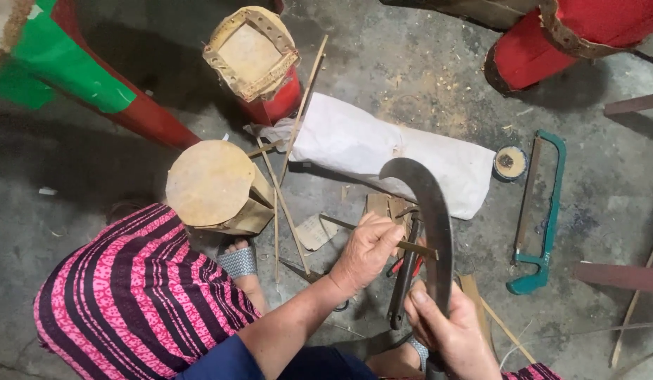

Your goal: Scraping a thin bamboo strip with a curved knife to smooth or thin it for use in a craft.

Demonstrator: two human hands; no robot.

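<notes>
Left hand point(367, 248) is closed on a thin strip point(411, 247) running crosswise; right hand point(449, 331) grips the knife point(432, 211), blade upright, just right of it.

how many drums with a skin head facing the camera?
2. One round-headed drum stands beside the person's knee, left of the left hand. One squarish drum with a laced rim stands at top centre. The red bodies at the top corners may be more drums; their heads are hidden.
</notes>
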